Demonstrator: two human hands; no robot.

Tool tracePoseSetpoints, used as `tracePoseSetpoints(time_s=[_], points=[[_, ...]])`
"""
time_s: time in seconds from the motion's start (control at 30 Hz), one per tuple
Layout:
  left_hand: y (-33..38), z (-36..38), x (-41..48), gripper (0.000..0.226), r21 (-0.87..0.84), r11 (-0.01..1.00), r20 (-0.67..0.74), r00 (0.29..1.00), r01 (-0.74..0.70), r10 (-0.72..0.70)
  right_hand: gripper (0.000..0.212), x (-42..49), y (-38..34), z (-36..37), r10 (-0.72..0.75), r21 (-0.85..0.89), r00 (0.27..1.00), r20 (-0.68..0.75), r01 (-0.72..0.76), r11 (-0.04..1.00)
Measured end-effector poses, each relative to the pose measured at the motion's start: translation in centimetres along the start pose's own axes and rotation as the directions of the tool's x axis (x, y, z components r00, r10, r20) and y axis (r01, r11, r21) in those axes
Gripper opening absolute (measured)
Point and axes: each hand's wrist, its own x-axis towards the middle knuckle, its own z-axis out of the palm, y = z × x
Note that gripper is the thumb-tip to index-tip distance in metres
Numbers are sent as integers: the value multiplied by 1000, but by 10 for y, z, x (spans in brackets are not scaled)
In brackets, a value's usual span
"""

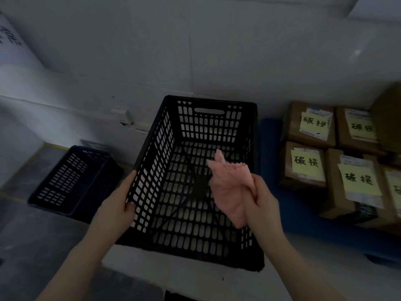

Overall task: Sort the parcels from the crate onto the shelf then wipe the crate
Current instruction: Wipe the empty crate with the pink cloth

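Here the black crate (pixel 201 131) is seen empty, resting on a white ledge (pixel 173 270). Its left wall is clasped by the left hand (pixel 117 210). A crumpled pink cloth (pixel 230 185) is gripped by the right hand (pixel 263 203) above the crate floor. Labelled cardboard parcels (pixel 308 164) are stacked to the right.

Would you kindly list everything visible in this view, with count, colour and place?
crate: one, black, empty, centre, on a white surface.
second crate: one, dark, on the floor to the left.
cloth: one, pink, over the crate's interior, held in the right hand.
parcels: at least five, brown cardboard with yellow handwritten notes, on the blue surface at right.
left hand: grip on the crate's left rim.
right hand: grip closed on the cloth.
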Motion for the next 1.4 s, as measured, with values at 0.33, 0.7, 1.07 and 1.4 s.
tracePoseSetpoints(time_s=[0.33,0.7,1.07,1.4], points=[[92,20,-15,59,-90,974,-41,978,-210,207,16,1,-46,-10,154,426,978,138,-199,882],[160,40,-47,43,-781,194,616,782,593,90,45,-51,-58,-58,261,818,923,284,-375,437],[218,66,-97,34,-903,397,251,952,165,175,48,-77,-25,-121,235,638,970,66,-223,737],[283,150,-131,30,-804,555,212,975,212,-66,50,-125,19,-162,-365,-205,918,155,391,897]])
